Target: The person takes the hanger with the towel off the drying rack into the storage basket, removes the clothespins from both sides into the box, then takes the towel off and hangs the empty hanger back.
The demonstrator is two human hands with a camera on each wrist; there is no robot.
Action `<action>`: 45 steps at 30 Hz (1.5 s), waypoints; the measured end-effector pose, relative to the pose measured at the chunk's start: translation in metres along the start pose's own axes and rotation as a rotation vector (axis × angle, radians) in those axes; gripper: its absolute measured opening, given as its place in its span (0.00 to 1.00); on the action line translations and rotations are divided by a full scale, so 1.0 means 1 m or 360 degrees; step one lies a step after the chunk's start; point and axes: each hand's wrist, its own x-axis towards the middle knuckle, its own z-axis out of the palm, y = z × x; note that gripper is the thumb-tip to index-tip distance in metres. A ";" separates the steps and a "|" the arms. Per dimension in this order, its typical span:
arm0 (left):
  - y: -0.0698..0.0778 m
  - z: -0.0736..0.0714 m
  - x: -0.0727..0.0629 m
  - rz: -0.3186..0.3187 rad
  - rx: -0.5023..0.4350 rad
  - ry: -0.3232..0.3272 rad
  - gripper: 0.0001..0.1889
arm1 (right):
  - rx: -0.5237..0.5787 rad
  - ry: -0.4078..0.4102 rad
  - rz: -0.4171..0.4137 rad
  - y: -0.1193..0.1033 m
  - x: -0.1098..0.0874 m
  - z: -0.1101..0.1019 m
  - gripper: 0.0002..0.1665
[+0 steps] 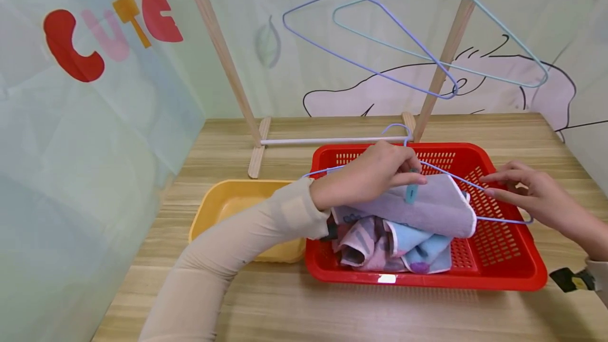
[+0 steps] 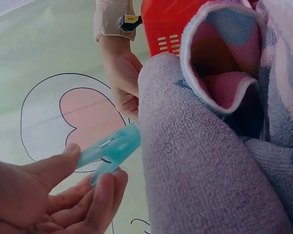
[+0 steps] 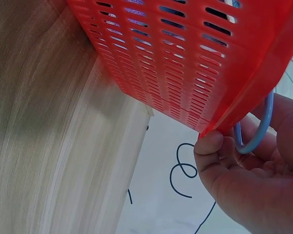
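Note:
My left hand (image 1: pixel 368 176) pinches a teal clothespin (image 1: pixel 411 188) between thumb and fingers. In the left wrist view the clothespin (image 2: pixel 115 148) points its tip at the edge of a grey-lilac towel (image 2: pixel 185 146). That towel (image 1: pixel 427 210) is draped over the bottom bar of a lilac-blue hanger (image 1: pixel 501 220), above a red basket (image 1: pixel 534 263). My right hand (image 1: pixel 537 194) grips the hanger's right sloping arm near its end. In the right wrist view the curved hanger end (image 3: pixel 256 139) passes by the fingers, close to the basket rim.
Pink and blue patterned towels (image 1: pixel 380 249) lie bunched in the basket. A yellow tray (image 1: pixel 199 215) stands left of it, partly behind my left sleeve. Behind is a wooden rack (image 1: pixel 223 57); a purple hanger (image 1: pixel 328 59) and a mint hanger (image 1: pixel 503 74) hang above.

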 end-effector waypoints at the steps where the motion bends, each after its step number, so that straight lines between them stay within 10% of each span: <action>1: 0.000 0.000 -0.001 -0.0006 -0.0003 -0.0011 0.12 | 0.0002 -0.0002 -0.0001 0.000 0.000 0.000 0.17; 13: 0.001 -0.009 -0.015 -0.0003 0.0022 0.0004 0.15 | 0.0019 -0.0024 0.0022 -0.001 0.004 0.000 0.17; 45: -0.038 -0.074 -0.117 -0.0373 -0.0220 0.0318 0.11 | -0.0001 -0.0074 0.0128 0.001 0.003 0.002 0.19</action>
